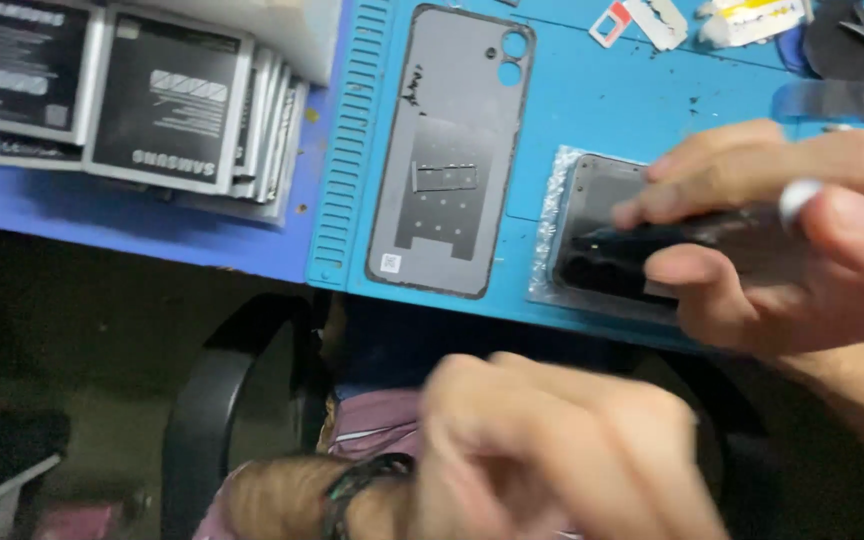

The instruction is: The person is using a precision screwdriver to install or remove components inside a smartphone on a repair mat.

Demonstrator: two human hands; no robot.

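Observation:
My right hand grips a dark phone on its edge, just over the near side of the blue work mat. A second dark phone part lies on a clear plastic wrap under it. My left hand is blurred, low in the view below the table edge, fingers curled; whether it holds anything cannot be told. A dark band sits on its wrist. A grey phone back cover lies inside-up on the mat, to the left of my right hand.
Stacks of flat phone batteries lie at the far left on the blue table. A razor blade, a small card tray and scraps sit at the mat's far edge. A black chair stands below the table.

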